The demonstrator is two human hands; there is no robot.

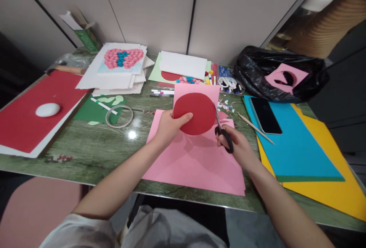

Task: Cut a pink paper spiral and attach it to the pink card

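Observation:
My left hand [168, 125] pinches a red paper circle [197, 112] laid over a pink sheet [197, 89], thumb on top and fingers behind. Black-handled scissors [224, 137] are gripped in my right hand [237, 143]. Their blades lie along the right edge of the red circle, at the pink paper. Both papers are held up above a larger pink sheet [194, 168] on the table. A small pink scrap [223, 115] lies behind the scissors. My left fingertips are hidden behind the paper.
At left are a red sheet [25, 107] with a white oval object [47, 110] and a tape roll [108, 118]. To the right, a phone [265, 116] rests on blue paper [303, 145]. A black plastic bag [251, 72] holds a pink cutout [297, 73]. Paper scraps [225, 106] lie behind.

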